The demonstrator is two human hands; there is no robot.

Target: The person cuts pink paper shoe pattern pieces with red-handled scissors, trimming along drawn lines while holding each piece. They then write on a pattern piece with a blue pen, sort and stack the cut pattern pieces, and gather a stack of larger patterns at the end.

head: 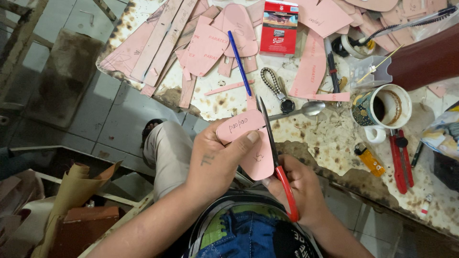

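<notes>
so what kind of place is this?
Likely a small craft workshop, perhaps for shoe or leather patterns: pink pattern pieces heaped on a stained worktable, red-handled scissors in the right hand cutting a pink piece the left hand holds.

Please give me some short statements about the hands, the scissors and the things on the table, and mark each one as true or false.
1. The left hand holds a pink cut-out piece. True.
2. The right hand holds scissors with blue handles. False: the handles are red.
3. The blue pen lies on the pink sheets on the table. True.
4. The mug is full to the rim. False: it looks almost empty, with brown stains inside.
5. A spoon lies on the table beyond the scissors' tips. True.
6. The yellow lighter lies inside the mug. False: it lies on the table, nearer the person than the mug.
</notes>
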